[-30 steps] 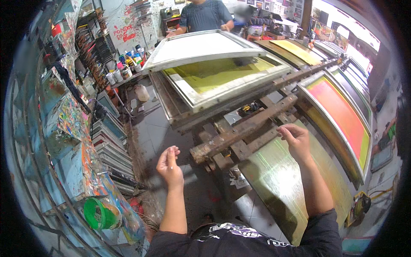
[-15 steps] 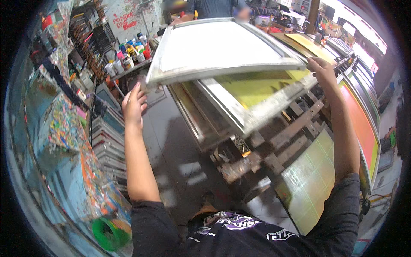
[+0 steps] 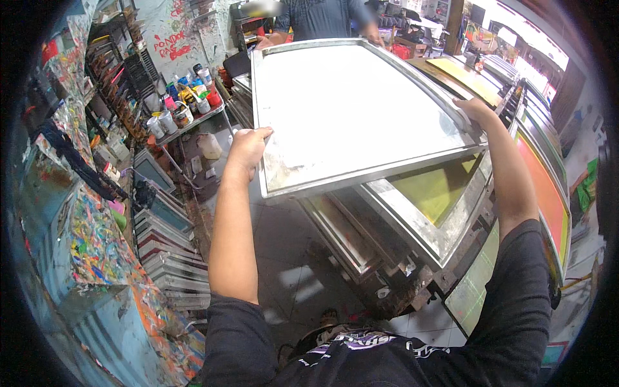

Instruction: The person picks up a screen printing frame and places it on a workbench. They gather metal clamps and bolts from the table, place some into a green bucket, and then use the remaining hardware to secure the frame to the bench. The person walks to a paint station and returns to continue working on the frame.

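A large screen-printing frame (image 3: 348, 106) with white mesh and a metal rim is held up, slightly tilted, in front of me. My left hand (image 3: 247, 153) is closed on its left rim, thumb on top. On the right rim, my right hand (image 3: 475, 111) grips near the near corner, its fingers partly hidden. A person in dark clothes (image 3: 319, 20) stands at the far end, with one hand (image 3: 371, 33) by the far rim. Underneath lies another screen frame (image 3: 438, 190) with yellow-green mesh, over a further frame (image 3: 340, 235) on a dark metal stand.
Paint tubs (image 3: 182, 113) crowd a small table at the far left, with a plastic jug (image 3: 209, 146) on the floor beside it. Several frames (image 3: 171, 271) lean in a row on my left, near a paint-splattered surface (image 3: 106, 245). An orange screen (image 3: 538, 171) stands at the right.
The white-mesh frame's near edge has come lower and closer to me, and my view has shifted. My left hand, near its left corner before, now grips the left rim.
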`<move>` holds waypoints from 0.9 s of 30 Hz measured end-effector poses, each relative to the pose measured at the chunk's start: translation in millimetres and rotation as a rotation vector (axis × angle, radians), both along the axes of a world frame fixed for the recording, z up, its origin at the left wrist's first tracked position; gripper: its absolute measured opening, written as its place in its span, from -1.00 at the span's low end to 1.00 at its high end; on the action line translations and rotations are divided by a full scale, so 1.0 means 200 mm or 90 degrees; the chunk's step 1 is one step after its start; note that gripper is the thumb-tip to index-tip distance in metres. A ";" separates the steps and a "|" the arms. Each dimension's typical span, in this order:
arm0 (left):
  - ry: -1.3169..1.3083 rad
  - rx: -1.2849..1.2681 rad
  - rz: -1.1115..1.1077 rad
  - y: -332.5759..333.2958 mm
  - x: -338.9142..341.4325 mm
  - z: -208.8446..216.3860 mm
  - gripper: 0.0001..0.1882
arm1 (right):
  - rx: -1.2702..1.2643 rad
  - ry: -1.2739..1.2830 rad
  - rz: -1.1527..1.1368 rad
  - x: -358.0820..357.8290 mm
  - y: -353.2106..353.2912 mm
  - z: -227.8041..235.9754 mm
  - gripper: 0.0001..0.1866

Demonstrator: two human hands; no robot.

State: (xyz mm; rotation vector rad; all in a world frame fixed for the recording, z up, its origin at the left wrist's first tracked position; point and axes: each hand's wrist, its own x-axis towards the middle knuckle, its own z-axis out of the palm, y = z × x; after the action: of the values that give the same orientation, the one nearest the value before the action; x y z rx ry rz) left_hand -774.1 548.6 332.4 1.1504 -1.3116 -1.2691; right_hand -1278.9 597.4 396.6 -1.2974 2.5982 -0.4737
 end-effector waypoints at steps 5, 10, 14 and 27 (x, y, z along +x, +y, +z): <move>-0.027 -0.015 -0.006 0.05 -0.07 0.09 -0.63 | -0.062 -0.143 -0.034 -0.02 0.01 -0.04 -0.31; -0.057 -0.084 0.027 0.07 -0.05 0.07 -0.63 | -0.141 -0.133 -0.041 0.09 0.05 0.02 -0.26; -0.063 -0.135 0.019 0.07 0.01 0.06 -0.64 | -0.194 -0.088 -0.032 0.07 0.08 0.10 -0.23; 0.014 -0.315 0.042 0.97 -0.11 0.22 -0.67 | -0.421 -0.131 -0.016 -0.05 0.97 0.31 -0.24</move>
State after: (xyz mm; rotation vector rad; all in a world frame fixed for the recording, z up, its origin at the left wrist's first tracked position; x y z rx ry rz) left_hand -795.2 743.3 377.3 0.8163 -1.4523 -0.8379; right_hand -1288.2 791.9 459.0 -1.2829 2.3608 -1.4761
